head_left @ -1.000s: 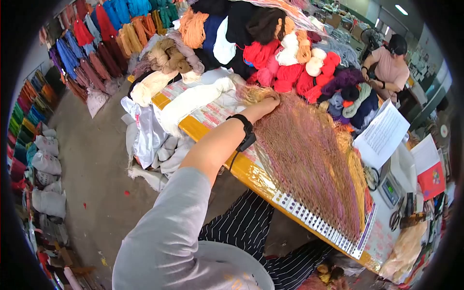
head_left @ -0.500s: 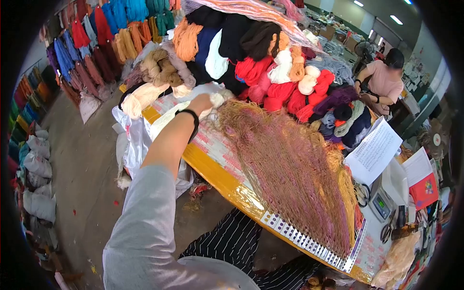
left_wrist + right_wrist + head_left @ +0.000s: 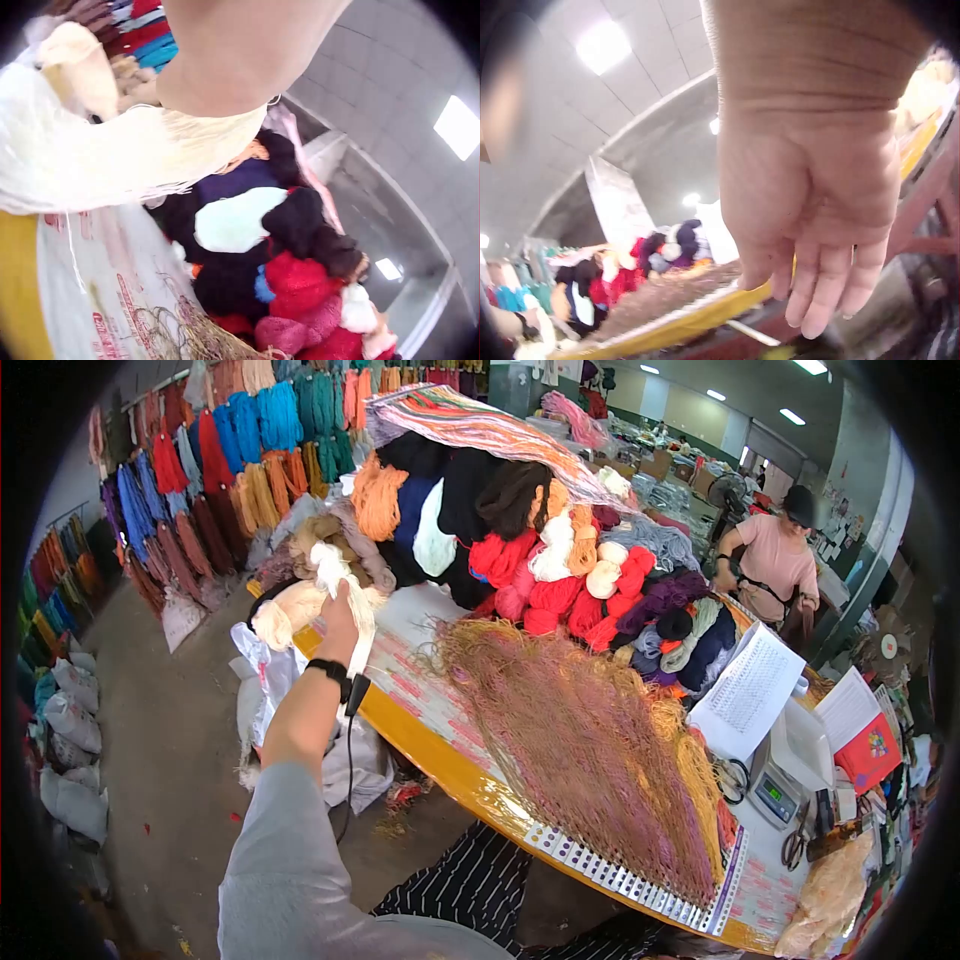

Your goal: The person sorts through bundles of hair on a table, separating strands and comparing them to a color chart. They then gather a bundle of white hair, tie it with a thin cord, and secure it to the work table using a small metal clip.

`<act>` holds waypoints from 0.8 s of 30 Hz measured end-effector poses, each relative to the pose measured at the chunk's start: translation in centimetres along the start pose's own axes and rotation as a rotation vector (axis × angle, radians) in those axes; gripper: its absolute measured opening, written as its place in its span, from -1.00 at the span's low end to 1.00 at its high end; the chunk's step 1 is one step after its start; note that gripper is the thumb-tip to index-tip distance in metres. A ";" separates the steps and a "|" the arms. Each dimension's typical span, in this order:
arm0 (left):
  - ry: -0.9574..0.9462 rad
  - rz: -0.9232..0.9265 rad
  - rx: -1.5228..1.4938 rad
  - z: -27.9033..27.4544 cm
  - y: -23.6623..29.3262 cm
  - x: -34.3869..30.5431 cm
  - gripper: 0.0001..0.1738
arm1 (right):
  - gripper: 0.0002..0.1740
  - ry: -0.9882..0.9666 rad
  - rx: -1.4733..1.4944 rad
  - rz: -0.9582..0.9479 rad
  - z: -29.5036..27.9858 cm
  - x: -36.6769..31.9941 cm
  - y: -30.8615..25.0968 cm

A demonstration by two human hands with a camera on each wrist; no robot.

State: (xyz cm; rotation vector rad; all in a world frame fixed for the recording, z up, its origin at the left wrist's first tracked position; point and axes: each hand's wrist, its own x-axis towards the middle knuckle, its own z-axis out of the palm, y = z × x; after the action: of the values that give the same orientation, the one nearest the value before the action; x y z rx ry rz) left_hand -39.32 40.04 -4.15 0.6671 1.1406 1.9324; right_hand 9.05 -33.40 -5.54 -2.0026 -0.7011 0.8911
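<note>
My left hand [image 3: 341, 625] grips a white skein of yarn [image 3: 330, 567] near the far left corner of the table. One end of the skein sticks up above the fist, and the rest hangs beside the wrist. In the left wrist view the white skein [image 3: 97, 161] spreads out below the hand [image 3: 232, 64], whose fingers are hidden. A wide sheet of brown, pink and yellow strands [image 3: 570, 740] lies on the table to the right. My right hand [image 3: 810, 210], seen only in the right wrist view, hangs with loose fingers below the table edge, holding nothing.
Coloured skeins [image 3: 540, 550] are heaped along the table's far side. A cream skein [image 3: 285, 615] lies at the left corner. A punched card strip [image 3: 620, 875] borders the near end of the strands. Scale [image 3: 778, 790], scissors [image 3: 793, 850] and papers [image 3: 745, 680] sit on the right. Another person [image 3: 775, 560] stands behind.
My left hand has moved left from the far end of the brown strands to the white skein, taken hold of it and raised one end. The head view has shifted, showing more of the room.
</note>
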 end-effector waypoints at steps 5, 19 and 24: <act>-0.256 0.519 0.333 -1.6 10.6 -13.2 -0.67 | -0.66 -0.262 0.184 -0.131 6.7 0.6 -12.7; -1.485 0.353 0.424 -4.2 13.8 -46.7 -0.38 | -0.49 -0.387 1.133 -0.188 20.8 2.3 -15.2; -1.612 0.180 0.435 -4.0 10.4 -47.7 -0.47 | -0.49 -0.390 1.150 -0.105 17.3 0.7 -13.8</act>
State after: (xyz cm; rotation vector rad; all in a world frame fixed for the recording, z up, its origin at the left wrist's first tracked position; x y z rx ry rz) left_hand -19.33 -4.41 0.86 2.0324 0.3597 0.6488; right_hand -6.31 -17.99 -1.29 -0.7767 -0.3324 1.2452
